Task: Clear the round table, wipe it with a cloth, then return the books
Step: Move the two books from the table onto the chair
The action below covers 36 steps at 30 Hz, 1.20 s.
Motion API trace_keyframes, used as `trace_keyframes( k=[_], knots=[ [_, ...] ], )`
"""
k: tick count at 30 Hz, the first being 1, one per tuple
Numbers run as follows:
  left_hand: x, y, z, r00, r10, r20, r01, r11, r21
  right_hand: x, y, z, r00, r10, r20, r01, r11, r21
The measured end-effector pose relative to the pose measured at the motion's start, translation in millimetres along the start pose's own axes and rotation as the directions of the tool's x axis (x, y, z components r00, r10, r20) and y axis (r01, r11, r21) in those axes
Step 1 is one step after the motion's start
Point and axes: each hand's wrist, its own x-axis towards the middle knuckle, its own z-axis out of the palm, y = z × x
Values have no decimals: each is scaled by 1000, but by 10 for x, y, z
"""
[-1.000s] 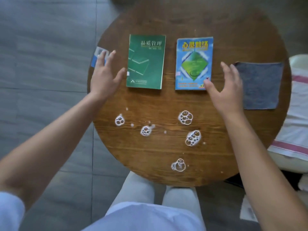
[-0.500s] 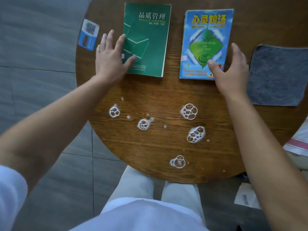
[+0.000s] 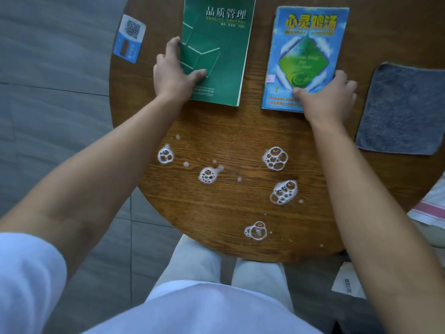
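the green book (image 3: 216, 51) is gripped at its left edge by the left hand (image 3: 172, 73), the thumb laid on the cover and the fingers curled round the side, while the blue book (image 3: 305, 56) beside it is gripped at its lower right corner by the right hand (image 3: 328, 97), thumb likewise pressed on the cover. both books are seen lying flat on the far half of the round table (image 3: 240, 131), a little apart, with the grey cloth (image 3: 402, 109) spread flat just right of the blue book. several patches of foam (image 3: 275, 158) are scattered over the near half of the wood, and a small blue card (image 3: 129, 38) is seen at the table's left rim.
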Motion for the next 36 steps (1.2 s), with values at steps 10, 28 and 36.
trace_keyframes(
  k=[10,28,36],
  knots=[
    [-48,164,-157,957,-101,272,156,969,-192,29,-38,46,976,153,156,-185,959,215],
    [-473,191,-140,951,13,310,188,771,-609,-50,118,-117,997,26,73,-55,905,423],
    [-485,147,-80,950,-16,312,217,754,-620,45,263,9,987,125,103,-162,711,685]
  ],
)
